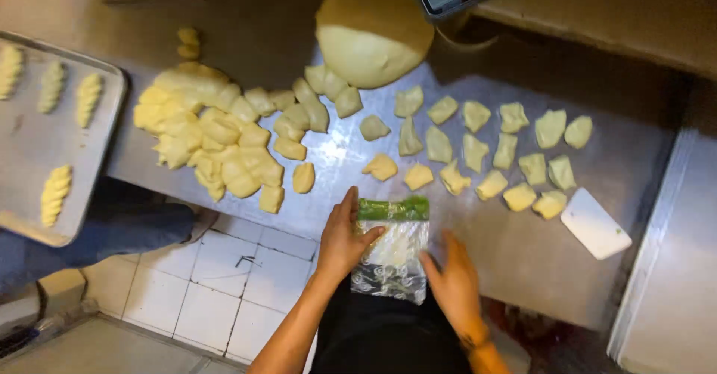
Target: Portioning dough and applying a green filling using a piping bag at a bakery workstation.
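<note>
Head view: we look down on a steel worktable (351, 153) with white floor tiles (224, 277) showing past its near edge. At that edge lies a clear plastic bag (392, 251) with a green top strip, patterned toward its lower end, partly overhanging the table. Our left hand (342, 241) rests on the bag's left side, fingers stretched up along it and the thumb laid across the plastic; whether that amounts to a firm pinch we cannot tell. Our right hand (452, 278) sits at the bag's lower right corner, fingers loosely spread, touching the edge rather than closed on it. Beyond the bag, cut dough pieces (478, 150) lie scattered in loose rows, a heaped pile of dough chunks (213, 138) lies to the left, and a large round dough ball (371, 38) sits farther back. A white scraper (595, 223) lies to the right. At far left a baking tray (26, 142) holds shaped twisted rolls (56, 193).
</note>
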